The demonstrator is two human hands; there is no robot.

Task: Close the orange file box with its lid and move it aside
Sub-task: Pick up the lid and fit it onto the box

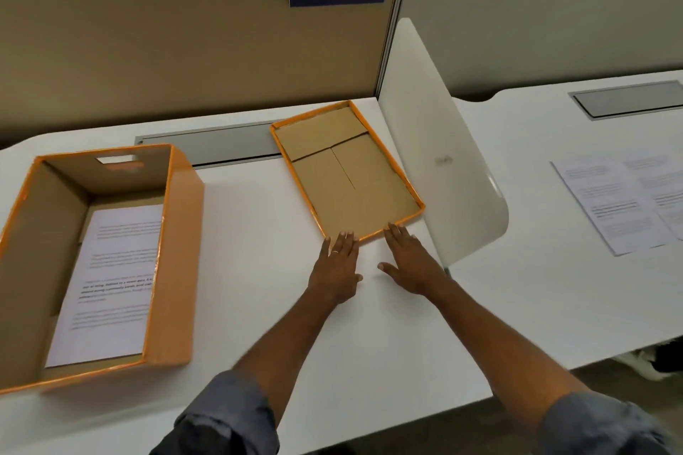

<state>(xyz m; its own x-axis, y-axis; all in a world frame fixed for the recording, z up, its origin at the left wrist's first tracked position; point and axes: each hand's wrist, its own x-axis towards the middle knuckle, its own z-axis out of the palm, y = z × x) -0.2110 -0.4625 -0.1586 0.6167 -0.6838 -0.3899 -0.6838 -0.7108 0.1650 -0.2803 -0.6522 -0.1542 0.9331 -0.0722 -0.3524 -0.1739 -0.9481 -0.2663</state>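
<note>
Left hand (338,266) flat, grasping nothing, fingertips at lid's (347,166) near rim | right hand (410,262) likewise | box (177,255) uncovered at table's (258,218) left edge

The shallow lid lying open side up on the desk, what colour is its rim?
Orange rim around a plain brown cardboard inside, seen in the head view.
</note>
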